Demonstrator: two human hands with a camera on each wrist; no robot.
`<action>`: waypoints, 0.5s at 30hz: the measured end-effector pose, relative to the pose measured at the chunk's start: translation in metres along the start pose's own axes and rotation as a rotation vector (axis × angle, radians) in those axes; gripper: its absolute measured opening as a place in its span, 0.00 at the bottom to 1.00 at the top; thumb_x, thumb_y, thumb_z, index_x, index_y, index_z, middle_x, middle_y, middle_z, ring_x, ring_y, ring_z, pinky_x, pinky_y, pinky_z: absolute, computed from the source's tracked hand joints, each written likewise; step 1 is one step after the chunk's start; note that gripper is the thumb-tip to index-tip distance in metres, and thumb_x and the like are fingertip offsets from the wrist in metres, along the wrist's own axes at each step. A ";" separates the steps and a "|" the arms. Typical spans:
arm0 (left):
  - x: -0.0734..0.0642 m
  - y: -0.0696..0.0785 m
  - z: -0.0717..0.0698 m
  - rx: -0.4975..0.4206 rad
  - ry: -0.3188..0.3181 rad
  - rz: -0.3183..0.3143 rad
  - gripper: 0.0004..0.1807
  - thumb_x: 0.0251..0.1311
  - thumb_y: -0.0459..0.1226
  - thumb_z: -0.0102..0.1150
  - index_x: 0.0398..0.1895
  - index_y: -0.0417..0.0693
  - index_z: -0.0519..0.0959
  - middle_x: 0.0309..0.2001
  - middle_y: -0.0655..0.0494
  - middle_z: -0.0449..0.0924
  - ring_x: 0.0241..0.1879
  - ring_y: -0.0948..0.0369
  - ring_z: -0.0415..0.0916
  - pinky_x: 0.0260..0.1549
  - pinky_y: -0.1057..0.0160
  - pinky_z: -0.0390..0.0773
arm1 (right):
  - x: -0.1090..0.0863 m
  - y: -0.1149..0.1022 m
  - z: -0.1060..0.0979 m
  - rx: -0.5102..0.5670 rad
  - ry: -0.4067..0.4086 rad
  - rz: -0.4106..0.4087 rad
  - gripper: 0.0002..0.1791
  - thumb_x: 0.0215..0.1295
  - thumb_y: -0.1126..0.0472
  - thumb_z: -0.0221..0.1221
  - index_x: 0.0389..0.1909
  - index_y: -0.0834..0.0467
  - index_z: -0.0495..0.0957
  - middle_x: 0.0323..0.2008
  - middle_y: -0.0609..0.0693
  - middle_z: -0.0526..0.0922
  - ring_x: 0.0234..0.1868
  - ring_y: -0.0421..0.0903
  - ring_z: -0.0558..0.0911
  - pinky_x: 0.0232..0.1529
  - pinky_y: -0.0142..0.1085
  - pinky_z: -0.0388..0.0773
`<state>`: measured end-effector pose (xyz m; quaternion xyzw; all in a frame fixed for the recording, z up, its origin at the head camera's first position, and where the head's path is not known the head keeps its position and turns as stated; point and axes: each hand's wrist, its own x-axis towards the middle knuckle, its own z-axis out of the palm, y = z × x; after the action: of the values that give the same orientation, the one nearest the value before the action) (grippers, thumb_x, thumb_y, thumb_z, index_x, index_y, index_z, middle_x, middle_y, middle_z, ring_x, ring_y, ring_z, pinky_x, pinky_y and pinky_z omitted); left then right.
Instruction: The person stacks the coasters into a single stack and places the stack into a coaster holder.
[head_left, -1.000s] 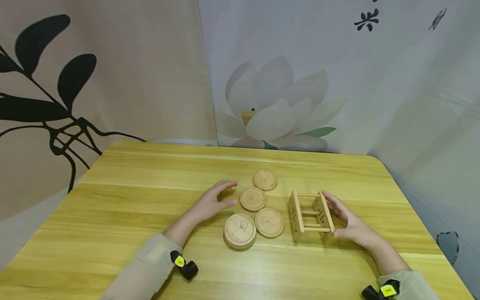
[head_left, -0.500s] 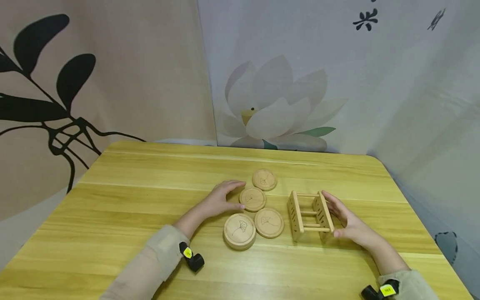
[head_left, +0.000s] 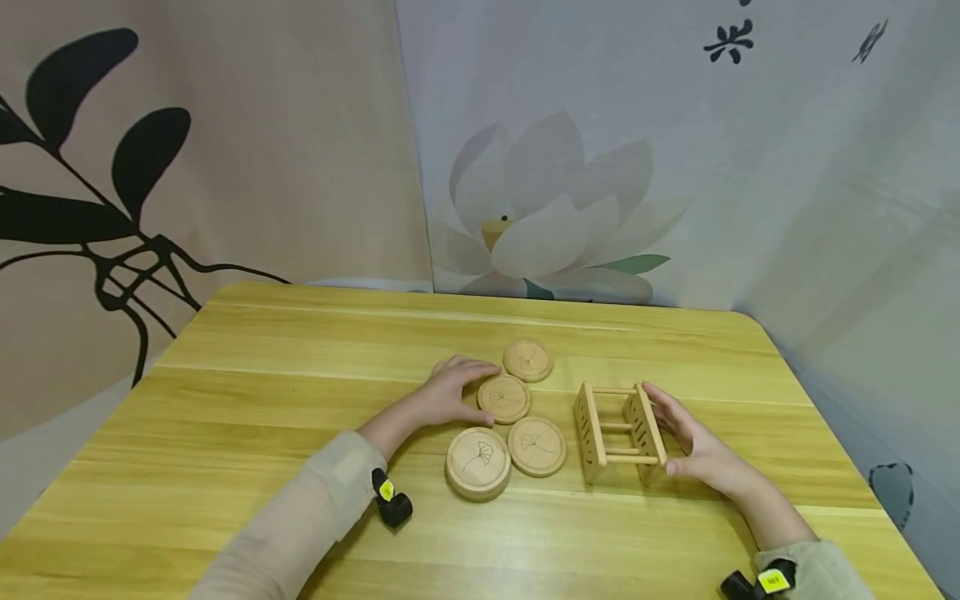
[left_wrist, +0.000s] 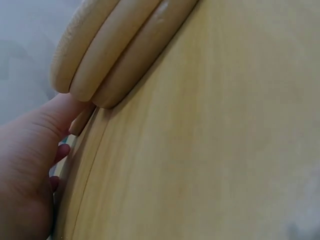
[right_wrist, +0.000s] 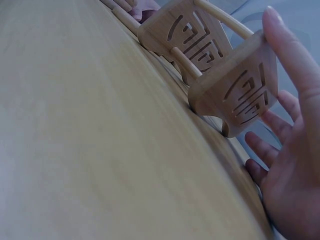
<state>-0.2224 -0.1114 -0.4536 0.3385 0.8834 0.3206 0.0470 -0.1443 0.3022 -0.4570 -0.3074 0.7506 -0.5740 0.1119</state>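
My left hand has its thumb and index finger around the left side of a round wooden coaster lying on the table, fingertips right at its rim. A ginkgo leaf is engraved on the coaster. In the left wrist view the thumb passes behind a nearer stack of coasters, which hides its tip. My right hand holds the right side panel of a small wooden coaster rack, thumb at the near edge and index finger at the far edge. Cut-out slots pattern the panel; dowels join both panels.
Another coaster lies just behind the held one, and one more coaster lies in front, beside the stack. The wooden table ends at a printed cloth backdrop.
My left hand has moved right, its thumb and index finger coming around the middle coaster. The right hand and the rack have stayed in place.
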 end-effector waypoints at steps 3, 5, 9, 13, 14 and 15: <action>0.001 -0.001 0.001 0.017 -0.013 -0.003 0.46 0.44 0.53 0.74 0.68 0.49 0.68 0.66 0.53 0.67 0.62 0.55 0.59 0.60 0.48 0.53 | 0.000 0.001 0.000 0.003 0.001 -0.001 0.53 0.60 0.43 0.63 0.76 0.53 0.40 0.75 0.49 0.45 0.68 0.37 0.56 0.61 0.24 0.55; 0.002 -0.001 0.001 0.029 -0.019 -0.007 0.46 0.44 0.54 0.74 0.68 0.50 0.68 0.66 0.53 0.66 0.62 0.56 0.59 0.60 0.49 0.53 | 0.000 0.001 0.000 0.004 0.002 -0.001 0.54 0.60 0.43 0.63 0.76 0.54 0.40 0.75 0.49 0.45 0.68 0.37 0.56 0.61 0.24 0.55; 0.003 0.000 0.001 0.040 -0.024 -0.002 0.45 0.43 0.54 0.74 0.67 0.50 0.69 0.66 0.54 0.66 0.61 0.56 0.59 0.60 0.49 0.54 | -0.001 0.001 -0.001 0.000 0.003 0.006 0.54 0.60 0.43 0.63 0.76 0.54 0.40 0.75 0.49 0.45 0.68 0.36 0.56 0.61 0.24 0.55; 0.005 0.001 0.001 0.056 -0.033 0.006 0.45 0.43 0.53 0.74 0.66 0.49 0.70 0.66 0.53 0.67 0.61 0.56 0.59 0.59 0.49 0.54 | -0.001 0.000 -0.001 -0.003 0.001 0.009 0.53 0.60 0.43 0.63 0.77 0.52 0.40 0.75 0.50 0.45 0.68 0.37 0.56 0.61 0.24 0.55; 0.005 0.001 0.001 0.057 -0.035 0.006 0.45 0.43 0.53 0.74 0.66 0.48 0.70 0.66 0.53 0.67 0.62 0.56 0.59 0.59 0.49 0.54 | 0.000 0.000 -0.001 -0.005 0.001 0.007 0.53 0.60 0.43 0.63 0.77 0.52 0.40 0.75 0.51 0.45 0.68 0.37 0.56 0.61 0.24 0.55; 0.006 0.001 0.001 0.060 -0.036 0.007 0.45 0.43 0.53 0.74 0.66 0.48 0.70 0.66 0.53 0.67 0.62 0.56 0.59 0.59 0.49 0.54 | 0.000 0.000 -0.001 -0.007 0.001 0.005 0.53 0.60 0.43 0.63 0.77 0.53 0.40 0.75 0.51 0.44 0.68 0.37 0.56 0.61 0.24 0.55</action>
<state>-0.2256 -0.1067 -0.4525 0.3486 0.8905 0.2879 0.0516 -0.1445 0.3030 -0.4567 -0.3054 0.7535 -0.5713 0.1119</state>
